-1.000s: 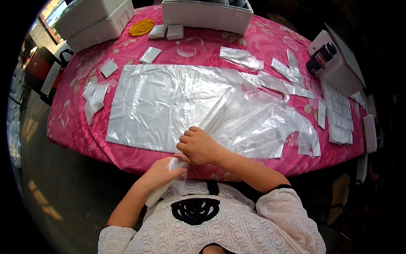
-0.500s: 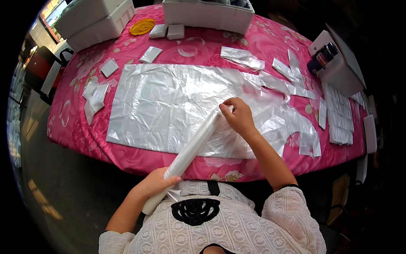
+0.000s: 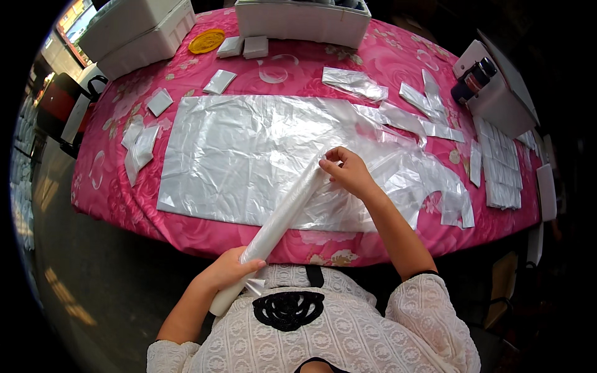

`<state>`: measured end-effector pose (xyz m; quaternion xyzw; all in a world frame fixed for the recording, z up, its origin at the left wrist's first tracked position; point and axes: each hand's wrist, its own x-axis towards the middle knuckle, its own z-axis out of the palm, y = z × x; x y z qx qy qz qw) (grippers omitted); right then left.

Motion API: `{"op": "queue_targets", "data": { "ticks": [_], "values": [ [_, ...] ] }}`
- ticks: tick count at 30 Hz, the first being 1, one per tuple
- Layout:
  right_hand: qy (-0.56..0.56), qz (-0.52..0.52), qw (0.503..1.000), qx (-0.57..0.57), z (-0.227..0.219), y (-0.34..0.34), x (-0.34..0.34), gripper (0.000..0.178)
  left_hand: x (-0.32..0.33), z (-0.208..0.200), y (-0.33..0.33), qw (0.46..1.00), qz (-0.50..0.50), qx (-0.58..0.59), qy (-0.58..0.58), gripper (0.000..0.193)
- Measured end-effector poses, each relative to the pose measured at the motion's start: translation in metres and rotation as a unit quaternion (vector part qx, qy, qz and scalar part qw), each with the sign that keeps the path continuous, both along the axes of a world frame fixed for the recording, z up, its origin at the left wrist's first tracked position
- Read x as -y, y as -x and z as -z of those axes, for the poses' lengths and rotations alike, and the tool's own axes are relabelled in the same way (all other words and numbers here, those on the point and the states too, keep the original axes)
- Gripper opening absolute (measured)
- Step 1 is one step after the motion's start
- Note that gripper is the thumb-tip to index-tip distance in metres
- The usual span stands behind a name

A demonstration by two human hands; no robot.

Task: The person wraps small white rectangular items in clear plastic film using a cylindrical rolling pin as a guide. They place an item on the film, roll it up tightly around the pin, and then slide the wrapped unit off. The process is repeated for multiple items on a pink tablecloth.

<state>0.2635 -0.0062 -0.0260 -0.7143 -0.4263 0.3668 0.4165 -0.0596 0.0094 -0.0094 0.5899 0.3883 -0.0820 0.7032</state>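
A long roll of clear plastic film [image 3: 280, 225] slants from my waist up over the table. My left hand [image 3: 231, 268] is wrapped round its lower part, close to my body, where a small loose flap of film sticks out. At the roll's upper end, my right hand [image 3: 344, 168] pinches the film between thumb and fingers. Beneath lies a large, wrinkled clear plastic bag [image 3: 217, 149], spread flat, with handle-shaped cut-outs at its right end.
Folded plastic packets [image 3: 160, 102] and a stack of folded bags [image 3: 499, 165] lie around on the pink flowered tablecloth [image 3: 205, 236]. White foam boxes [image 3: 301, 25], a yellow plastic disc [image 3: 206, 41] and a dark flask [image 3: 474, 81] by a pale box stand along the far side.
My right hand has shifted very slightly downward and left at the roll's upper end. The left hand keeps its grip, and the view has moved slightly.
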Motion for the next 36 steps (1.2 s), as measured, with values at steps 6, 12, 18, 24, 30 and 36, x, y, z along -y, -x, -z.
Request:
{"op": "queue_targets", "data": {
  "ticks": [6, 12, 18, 24, 30, 36],
  "values": [
    [0.027, -0.06, 0.99, -0.127, -0.004, -0.002, -0.003, 0.021, 0.001, 0.003, 0.002, 1.0, -0.006, -0.005, -0.005, 0.033],
    [-0.028, -0.027, 0.996, -0.084, 0.0, -0.007, -0.004, 0.012, 0.001, 0.003, 0.002, 1.0, -0.009, 0.006, -0.011, 0.033],
    [-0.035, 0.099, 0.994, 0.015, 0.008, -0.05, -0.003, 0.014, -0.003, -0.009, 0.006, 0.997, 0.021, -0.061, 0.048, 0.034],
    [-0.076, 0.112, 0.989, 0.058, 0.0, -0.059, 0.005, 0.015, -0.002, -0.011, 0.015, 0.996, 0.04, -0.069, 0.046, 0.037],
    [-0.098, 0.227, 0.946, 0.207, 0.007, -0.128, 0.009, 0.017, -0.01, -0.019, 0.045, 0.991, 0.055, -0.091, 0.08, 0.041],
    [-0.041, 0.33, 0.901, 0.28, 0.025, -0.196, 0.049, 0.018, -0.032, -0.017, 0.1, 0.979, 0.167, -0.03, 0.111, 0.044]
  ]
}}
